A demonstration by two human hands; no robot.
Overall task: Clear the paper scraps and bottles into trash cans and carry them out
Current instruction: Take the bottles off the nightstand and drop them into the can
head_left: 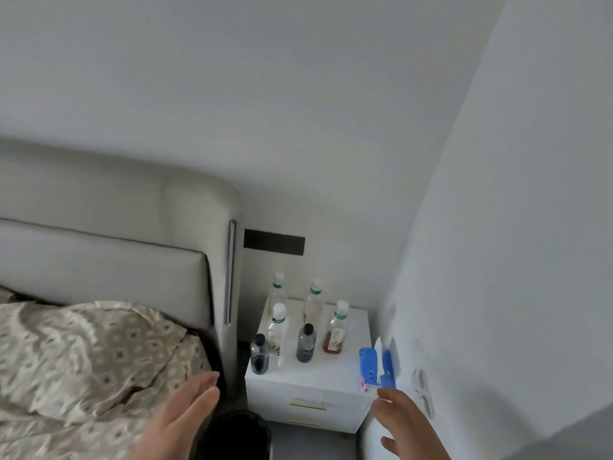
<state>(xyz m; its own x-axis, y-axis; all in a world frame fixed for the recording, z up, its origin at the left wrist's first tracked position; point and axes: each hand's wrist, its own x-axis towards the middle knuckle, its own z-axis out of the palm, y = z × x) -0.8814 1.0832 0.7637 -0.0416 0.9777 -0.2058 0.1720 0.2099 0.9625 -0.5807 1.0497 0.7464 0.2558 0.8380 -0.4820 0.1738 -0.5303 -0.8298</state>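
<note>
As left hand (pixel 185 414) and right hand (pixel 405 423) hover, grips spread, clear plastic bottles (pixel 278 328) stand.

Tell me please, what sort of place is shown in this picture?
Most likely a bedroom. Patterned bedding lies in front of a padded headboard, and a white nightstand beside it, in the corner of the walls, carries several bottles.
</note>
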